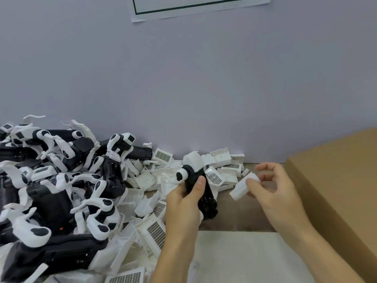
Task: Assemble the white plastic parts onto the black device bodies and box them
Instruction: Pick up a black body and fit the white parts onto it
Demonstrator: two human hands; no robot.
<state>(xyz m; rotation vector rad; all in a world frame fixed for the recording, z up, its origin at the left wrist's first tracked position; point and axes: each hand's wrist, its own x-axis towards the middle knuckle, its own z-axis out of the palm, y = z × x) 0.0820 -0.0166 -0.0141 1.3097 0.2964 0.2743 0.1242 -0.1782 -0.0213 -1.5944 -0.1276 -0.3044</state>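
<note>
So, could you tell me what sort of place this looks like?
Probably a small assembly or packing bench: a heap of black device bodies and loose white plastic parts against a plain wall, a cardboard box alongside.

I see a pale grey wall (183, 88) with a green-bordered paper sheet (200, 7) stuck up top.
</note>
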